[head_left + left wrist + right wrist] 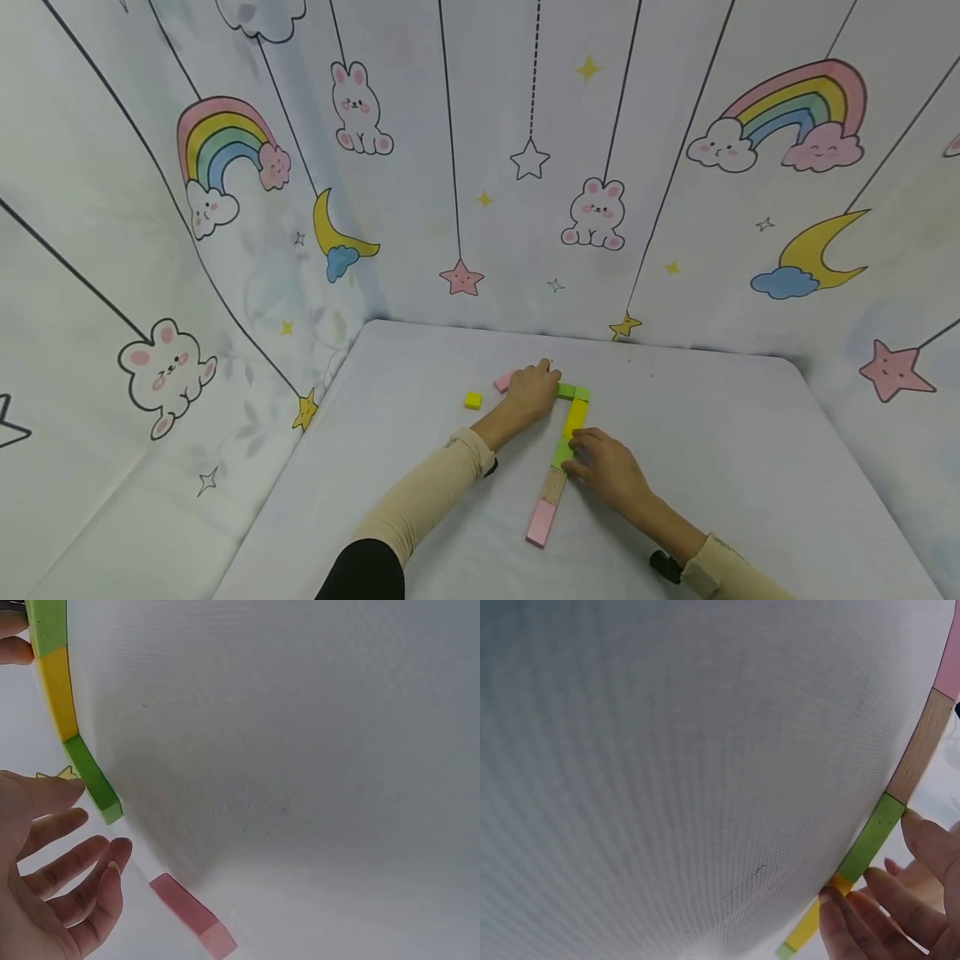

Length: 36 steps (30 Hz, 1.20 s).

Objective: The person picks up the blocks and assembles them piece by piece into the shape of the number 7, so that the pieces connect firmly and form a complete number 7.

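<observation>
My left hand [534, 393] hovers at the far end of the block row, its fingers loosely bent. In the left wrist view its thumb [64, 793] lies right at a green block [91, 776], and a pink block [187, 906] lies apart beyond the fingertips. My right hand [611, 468] rests against the row's right side. Its thumb [924, 832] touches a green block [871, 838] near the wooden block [922, 742], while a fingertip crosses the near end of a yellow block [804, 928]. Nothing is lifted by either hand.
The row bends at a corner green block [582, 393] and runs toward me, ending in a pink block [540, 523]. A small yellow block [472, 401] sits alone left of the left hand. Patterned cloth walls [405, 208] rise behind and beside the white table surface [712, 433].
</observation>
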### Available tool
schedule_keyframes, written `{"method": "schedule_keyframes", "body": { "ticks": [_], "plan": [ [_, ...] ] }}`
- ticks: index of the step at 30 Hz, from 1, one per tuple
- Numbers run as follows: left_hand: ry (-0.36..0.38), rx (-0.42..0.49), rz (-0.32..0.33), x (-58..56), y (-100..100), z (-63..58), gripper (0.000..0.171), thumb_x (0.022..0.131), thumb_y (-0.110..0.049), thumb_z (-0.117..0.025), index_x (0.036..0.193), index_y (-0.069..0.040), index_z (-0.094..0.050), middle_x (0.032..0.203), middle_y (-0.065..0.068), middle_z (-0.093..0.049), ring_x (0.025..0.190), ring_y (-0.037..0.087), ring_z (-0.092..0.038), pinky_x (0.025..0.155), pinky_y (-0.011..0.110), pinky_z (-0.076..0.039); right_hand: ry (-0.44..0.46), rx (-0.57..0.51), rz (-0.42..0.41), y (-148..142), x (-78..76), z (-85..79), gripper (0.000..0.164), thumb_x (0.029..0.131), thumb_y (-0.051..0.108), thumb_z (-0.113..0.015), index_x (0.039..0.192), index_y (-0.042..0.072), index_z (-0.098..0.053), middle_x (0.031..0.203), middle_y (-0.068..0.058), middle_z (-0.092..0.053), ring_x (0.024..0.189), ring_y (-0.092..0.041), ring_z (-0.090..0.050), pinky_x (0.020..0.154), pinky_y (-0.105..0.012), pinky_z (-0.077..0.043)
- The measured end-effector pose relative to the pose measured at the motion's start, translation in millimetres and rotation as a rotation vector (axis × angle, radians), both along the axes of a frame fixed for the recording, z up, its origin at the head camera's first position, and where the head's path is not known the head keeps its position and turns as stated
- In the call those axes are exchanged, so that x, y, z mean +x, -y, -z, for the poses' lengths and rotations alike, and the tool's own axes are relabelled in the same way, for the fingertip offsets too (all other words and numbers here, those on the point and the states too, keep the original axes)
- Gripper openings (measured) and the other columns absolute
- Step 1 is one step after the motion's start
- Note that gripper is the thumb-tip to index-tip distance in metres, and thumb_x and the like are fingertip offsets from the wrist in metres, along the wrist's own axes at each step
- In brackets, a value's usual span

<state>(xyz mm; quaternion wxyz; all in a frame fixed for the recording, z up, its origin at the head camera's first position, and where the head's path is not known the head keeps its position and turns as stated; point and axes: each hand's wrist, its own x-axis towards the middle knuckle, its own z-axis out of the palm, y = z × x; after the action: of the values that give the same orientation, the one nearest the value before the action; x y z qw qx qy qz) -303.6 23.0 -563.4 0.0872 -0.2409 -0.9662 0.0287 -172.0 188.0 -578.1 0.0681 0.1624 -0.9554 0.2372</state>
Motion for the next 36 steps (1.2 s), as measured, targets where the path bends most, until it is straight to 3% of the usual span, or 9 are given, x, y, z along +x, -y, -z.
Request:
{"method": "schedule_keyframes", "body": {
  "ticks": [12,18,22,27,36],
  "plan": [
    [0.039,0.082,-0.023,-1.5,17,-14.4,0.031,0.098,-0.03,-0.068,0.127,-0.019,-0.071,0.115,0.002,-0.066,0.092,0.021,-0.067,0.068,0.037,-0.055,0.007,-0.004,0.004,2,0.3,0.2,0.041,0.082,0.03,-0.09,0.113,0.006,-0.077,0.129,-0.008,-0.07,0.121,-0.032,-0.066,0.1,-0.049,-0.053],
    [0.048,0.063,-0.044,-2.9,30,-19.5,0.036,0.098,-0.031,-0.07,0.132,-0.017,-0.069,0.12,0.004,-0.065,0.101,0.022,-0.064,0.077,0.037,-0.056,-0.008,-0.004,-0.003,2,1.3,-1.0,0.04,0.081,0.029,-0.09,0.112,0.006,-0.077,0.127,-0.009,-0.071,0.119,-0.032,-0.067,0.099,-0.049,-0.053],
    [0.038,0.037,-0.077,-4.1,38,-17.3,0.034,0.098,-0.03,-0.07,0.129,-0.016,-0.069,0.122,0.005,-0.064,0.107,0.023,-0.061,0.085,0.039,-0.054,-0.005,-0.007,-0.003,2,1.9,-2.1,0.04,0.081,0.028,-0.09,0.112,0.006,-0.077,0.127,-0.01,-0.07,0.119,-0.032,-0.067,0.099,-0.05,-0.053],
    [0.02,0.033,-0.112,-9.0,47,-9.6,0.03,0.095,-0.027,-0.071,0.122,-0.013,-0.07,0.119,0.005,-0.065,0.108,0.024,-0.061,0.086,0.04,-0.053,0.016,-0.007,-0.002,1,1.9,-2.8,0.041,0.082,0.029,-0.089,0.113,0.006,-0.076,0.128,-0.01,-0.07,0.121,-0.033,-0.066,0.1,-0.05,-0.052],
    [0.067,0.113,-0.168,-17.0,62,-3.3,0.027,0.097,-0.026,-0.068,0.116,-0.006,-0.07,0.113,0.009,-0.065,0.104,0.027,-0.062,0.084,0.042,-0.054,0.008,-0.014,-0.012,1,2.4,-5.3,0.04,0.082,0.027,-0.089,0.113,0.005,-0.076,0.128,-0.011,-0.07,0.121,-0.033,-0.066,0.1,-0.05,-0.052]
  ]
}}
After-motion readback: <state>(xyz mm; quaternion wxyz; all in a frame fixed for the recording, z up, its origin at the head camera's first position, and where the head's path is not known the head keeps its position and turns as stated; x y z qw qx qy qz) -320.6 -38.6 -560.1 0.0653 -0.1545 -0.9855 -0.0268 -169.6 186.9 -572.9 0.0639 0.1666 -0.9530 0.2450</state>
